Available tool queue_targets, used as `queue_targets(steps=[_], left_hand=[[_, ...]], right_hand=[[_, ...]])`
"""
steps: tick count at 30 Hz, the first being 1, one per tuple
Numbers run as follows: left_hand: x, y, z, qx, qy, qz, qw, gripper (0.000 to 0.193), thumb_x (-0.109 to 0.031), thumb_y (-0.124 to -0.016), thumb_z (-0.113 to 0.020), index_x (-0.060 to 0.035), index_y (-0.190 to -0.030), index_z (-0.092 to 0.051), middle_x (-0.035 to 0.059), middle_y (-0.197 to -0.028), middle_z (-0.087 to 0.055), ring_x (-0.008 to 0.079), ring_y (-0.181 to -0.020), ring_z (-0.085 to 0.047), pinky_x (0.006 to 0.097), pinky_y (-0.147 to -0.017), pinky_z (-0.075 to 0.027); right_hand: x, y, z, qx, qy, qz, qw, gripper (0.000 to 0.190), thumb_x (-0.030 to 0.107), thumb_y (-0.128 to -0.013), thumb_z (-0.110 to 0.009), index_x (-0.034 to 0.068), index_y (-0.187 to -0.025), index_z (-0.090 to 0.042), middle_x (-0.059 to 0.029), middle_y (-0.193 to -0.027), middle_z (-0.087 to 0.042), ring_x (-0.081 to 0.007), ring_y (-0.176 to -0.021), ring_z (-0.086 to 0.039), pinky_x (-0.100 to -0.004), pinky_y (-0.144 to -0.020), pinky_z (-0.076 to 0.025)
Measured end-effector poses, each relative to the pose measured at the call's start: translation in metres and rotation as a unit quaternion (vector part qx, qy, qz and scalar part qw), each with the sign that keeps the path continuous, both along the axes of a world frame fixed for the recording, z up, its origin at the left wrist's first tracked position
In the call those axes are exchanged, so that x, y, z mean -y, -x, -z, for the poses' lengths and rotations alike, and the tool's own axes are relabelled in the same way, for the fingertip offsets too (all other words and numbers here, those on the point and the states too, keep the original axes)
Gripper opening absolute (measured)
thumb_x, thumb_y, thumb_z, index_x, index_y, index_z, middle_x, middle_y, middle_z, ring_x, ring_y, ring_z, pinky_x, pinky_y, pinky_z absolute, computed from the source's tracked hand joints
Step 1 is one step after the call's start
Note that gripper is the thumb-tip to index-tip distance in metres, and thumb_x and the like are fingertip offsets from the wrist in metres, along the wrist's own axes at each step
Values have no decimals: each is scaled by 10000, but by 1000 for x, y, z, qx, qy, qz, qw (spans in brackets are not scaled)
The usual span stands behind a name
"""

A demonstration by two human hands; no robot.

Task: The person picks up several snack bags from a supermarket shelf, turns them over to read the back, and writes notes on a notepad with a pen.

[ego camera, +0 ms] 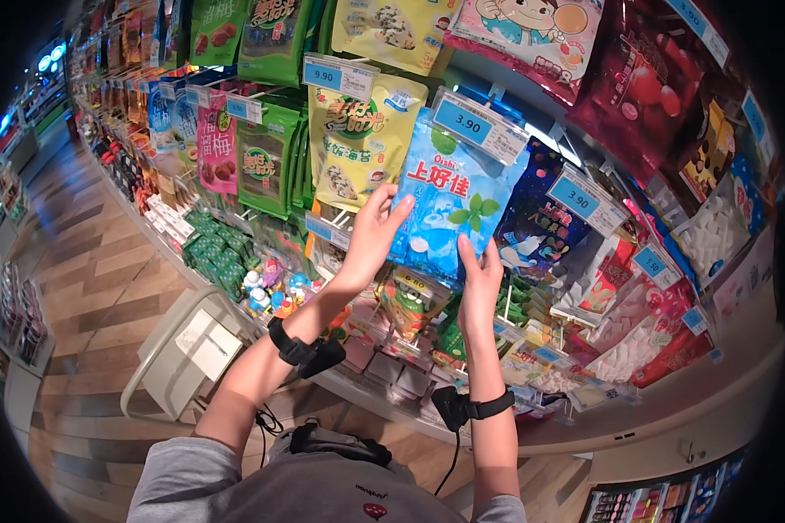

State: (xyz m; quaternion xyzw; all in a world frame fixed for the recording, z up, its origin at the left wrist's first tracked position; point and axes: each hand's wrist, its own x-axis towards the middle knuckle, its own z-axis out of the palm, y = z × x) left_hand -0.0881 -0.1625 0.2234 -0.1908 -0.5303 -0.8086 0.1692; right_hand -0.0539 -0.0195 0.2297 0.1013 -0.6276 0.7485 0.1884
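Note:
A blue Oishi candy bag with green mint leaves point(458, 196) hangs in front of me under a clear price tag holder point(474, 124). My left hand point(383, 229) grips its left edge, thumb on the front. Lower down on the right, my right hand point(479, 278) pinches the bottom corner, with its thumb on the front too. The fingers behind the bag are partly hidden. Yellow seaweed snack pouches point(360, 144) hang just left of the bag, and a dark blue candy bag point(543, 216) hangs to its right.
Green seaweed packs point(268, 163) and a pink pouch point(217, 147) hang farther left. Small toy figures point(271, 287) and green boxes point(212, 245) fill the lower shelf. A beige folding chair point(163, 366) with paper and a pen stands at my left on the wood-look floor point(91, 314).

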Motion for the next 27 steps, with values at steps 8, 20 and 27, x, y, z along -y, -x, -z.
queue_targets(steps=[8,20,27], left_hand=[[20,-37,20,80,-15,39,996,203,-168,-878,-487,13,-953,-541,17,-829,-594,27,-709,-519,177,-650,-416],[36,-52,27,117,-16,-43,992,236,-223,-883,-486,1,-925,-550,11,-822,-579,34,-737,-496,195,-672,-406],[46,-53,33,193,-49,-51,979,314,-283,-910,-416,-2,-967,-546,6,-813,-590,48,-682,-526,203,-628,-429]], right_hand=[[1,-28,25,78,44,-82,993,279,138,-868,-508,-32,-1089,-503,-58,-991,-570,-76,-854,-516,-231,-759,-407],[16,-28,40,66,39,-102,992,293,169,-878,-498,-24,-1098,-510,-29,-963,-572,-57,-826,-495,-219,-752,-387],[19,-41,12,159,-91,-102,978,326,261,-905,-433,-23,-1017,-550,-46,-905,-585,-85,-792,-525,-232,-709,-418]])
